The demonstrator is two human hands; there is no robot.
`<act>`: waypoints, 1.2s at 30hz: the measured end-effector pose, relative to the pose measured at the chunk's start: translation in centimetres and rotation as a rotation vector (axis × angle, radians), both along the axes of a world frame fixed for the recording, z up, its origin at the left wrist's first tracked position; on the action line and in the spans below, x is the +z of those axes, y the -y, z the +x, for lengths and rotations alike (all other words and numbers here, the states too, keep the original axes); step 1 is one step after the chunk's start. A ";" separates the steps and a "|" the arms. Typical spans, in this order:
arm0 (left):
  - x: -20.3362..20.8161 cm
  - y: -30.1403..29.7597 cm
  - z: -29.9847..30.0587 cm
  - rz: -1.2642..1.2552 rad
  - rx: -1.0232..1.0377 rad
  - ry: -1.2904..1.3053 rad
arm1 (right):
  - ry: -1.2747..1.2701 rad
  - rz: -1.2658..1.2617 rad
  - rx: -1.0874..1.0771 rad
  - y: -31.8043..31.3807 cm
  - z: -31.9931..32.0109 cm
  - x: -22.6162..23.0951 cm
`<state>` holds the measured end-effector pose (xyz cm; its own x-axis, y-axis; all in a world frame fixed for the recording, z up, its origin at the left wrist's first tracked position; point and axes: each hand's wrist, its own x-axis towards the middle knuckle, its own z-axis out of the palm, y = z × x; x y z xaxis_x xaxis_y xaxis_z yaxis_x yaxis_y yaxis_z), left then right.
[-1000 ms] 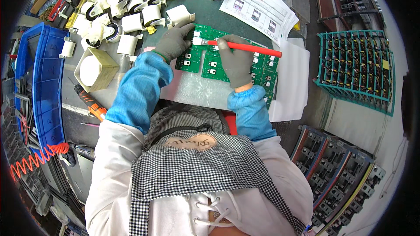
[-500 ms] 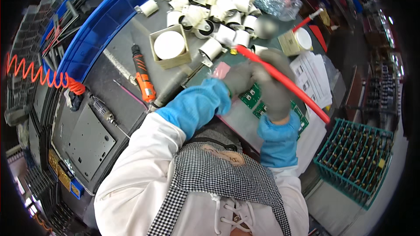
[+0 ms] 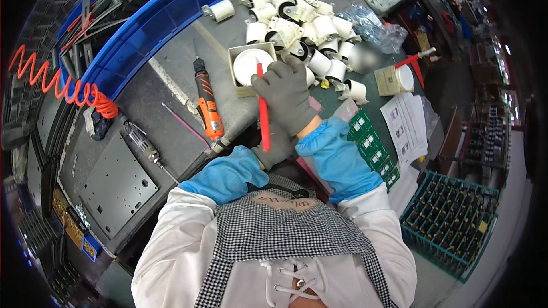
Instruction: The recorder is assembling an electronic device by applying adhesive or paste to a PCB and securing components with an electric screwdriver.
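Note:
My right hand [image 3: 287, 92], in a grey glove, is closed around a long red rod-like tool [image 3: 264, 111]. The tool's upper end lies over a round white tub [image 3: 247, 68] standing in a small open box [image 3: 233, 57]. My left hand [image 3: 274, 147], also gloved in grey, sits lower, close to my body at the bench edge. The red tool crosses in front of it, and its fingers are mostly hidden. Green circuit boards [image 3: 368, 140] lie beside my right forearm.
White cylindrical parts [image 3: 319, 25] are heaped beyond my hands. An orange power screwdriver [image 3: 209, 108] and a grey plate [image 3: 118, 185] lie left. At right are a second boxed tub [image 3: 404, 78], printed sheets [image 3: 404, 125] and a green divided crate [image 3: 451, 222]. A blue bin [image 3: 154, 20] stands far left.
My right hand has swung left with the red tool, from above the circuit boards to the boxed white tub. My left hand has drawn back toward my body. The view has shifted.

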<state>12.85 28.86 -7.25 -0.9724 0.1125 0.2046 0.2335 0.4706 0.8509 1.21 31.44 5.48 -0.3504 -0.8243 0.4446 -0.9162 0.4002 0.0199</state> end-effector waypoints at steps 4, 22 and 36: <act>-0.7 -1.5 0.7 -0.082 -0.022 -0.213 | -0.023 -0.070 -0.041 -2.0 2.0 0.7; 8.0 -19.8 -0.1 -0.494 -0.480 -0.268 | 0.383 -1.378 -1.204 -44.2 25.3 6.1; 7.8 -33.8 1.0 -0.733 -0.500 -0.241 | 0.634 -1.351 -1.230 -52.6 26.4 -0.5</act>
